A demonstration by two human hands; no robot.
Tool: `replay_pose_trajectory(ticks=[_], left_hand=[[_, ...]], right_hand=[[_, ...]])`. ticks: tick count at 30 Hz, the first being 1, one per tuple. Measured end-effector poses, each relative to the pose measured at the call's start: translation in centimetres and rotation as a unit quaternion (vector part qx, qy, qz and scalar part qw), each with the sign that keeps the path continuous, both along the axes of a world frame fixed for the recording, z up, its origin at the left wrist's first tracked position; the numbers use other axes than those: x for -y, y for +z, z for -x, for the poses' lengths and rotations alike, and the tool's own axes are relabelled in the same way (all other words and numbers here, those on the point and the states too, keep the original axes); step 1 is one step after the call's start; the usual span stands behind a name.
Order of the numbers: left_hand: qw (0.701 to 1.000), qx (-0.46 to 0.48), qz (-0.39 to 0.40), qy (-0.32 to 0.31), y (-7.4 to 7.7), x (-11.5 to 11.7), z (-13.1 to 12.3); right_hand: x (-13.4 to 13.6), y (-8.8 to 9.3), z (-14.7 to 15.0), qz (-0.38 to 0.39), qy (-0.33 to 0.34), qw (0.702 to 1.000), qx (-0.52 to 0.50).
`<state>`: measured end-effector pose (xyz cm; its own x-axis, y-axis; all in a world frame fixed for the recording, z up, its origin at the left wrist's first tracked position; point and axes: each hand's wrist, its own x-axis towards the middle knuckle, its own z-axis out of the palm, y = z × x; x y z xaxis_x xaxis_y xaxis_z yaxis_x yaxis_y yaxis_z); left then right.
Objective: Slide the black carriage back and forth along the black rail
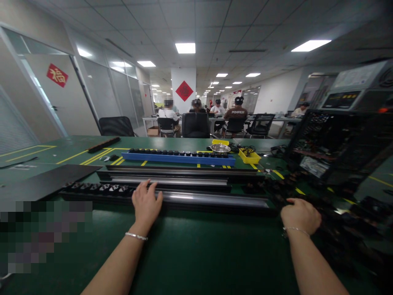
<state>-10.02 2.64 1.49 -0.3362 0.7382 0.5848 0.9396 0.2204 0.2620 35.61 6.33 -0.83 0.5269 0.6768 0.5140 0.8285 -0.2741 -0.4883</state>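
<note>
My left hand (pixel 146 203) lies flat with fingers spread on a long black rail with a shiny metal rod (pixel 211 199) that runs across the green table (pixel 190 250). My right hand (pixel 301 215) is curled closed at the rail's right end, beside a heap of black parts (pixel 334 217); what its fingers hold is hidden. Small black pieces (pixel 95 188) sit in a row on the rail's left part. A second rail (pixel 172 180) lies just behind it.
A blue tray (pixel 178 157) with black pieces lies farther back, with a metal bowl (pixel 220 148) and yellow bins (pixel 249 156) to its right. A black open computer case (pixel 334 143) stands at the right. A black panel (pixel 43 182) lies left. Several people sit at far desks.
</note>
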Motion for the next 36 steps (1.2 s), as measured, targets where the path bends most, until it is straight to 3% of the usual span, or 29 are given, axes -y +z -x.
replay_pose_trajectory(ticks=[3, 9, 11, 14, 25, 36], left_hand=[[0.994, 0.039, -0.007, 0.105, -0.6, -0.3, 1.7], [0.986, 0.113, 0.059, 0.11, -1.1, -0.6, 2.5], [0.985, 0.114, 0.057, 0.117, -1.0, -0.6, 2.6], [0.981, 0.116, 0.027, 0.153, -0.7, -0.5, 3.0], [0.97, 0.18, 0.007, 0.165, -0.5, -0.6, 4.5], [0.972, 0.171, 0.013, 0.161, -0.6, -0.6, 4.5]], right_hand=[[-0.1, -0.1, 0.1, -0.014, -0.028, 0.998, 0.048], [-0.9, 0.9, 3.5, -0.053, 0.098, 0.991, 0.08], [-1.0, 1.0, 4.8, -0.014, 0.165, 0.981, 0.099], [-0.9, 1.1, 5.7, 0.064, 0.203, 0.971, 0.111], [-0.5, 1.7, 5.8, 0.107, 0.189, 0.973, 0.083], [-1.0, 1.3, 5.4, 0.113, 0.192, 0.971, 0.09]])
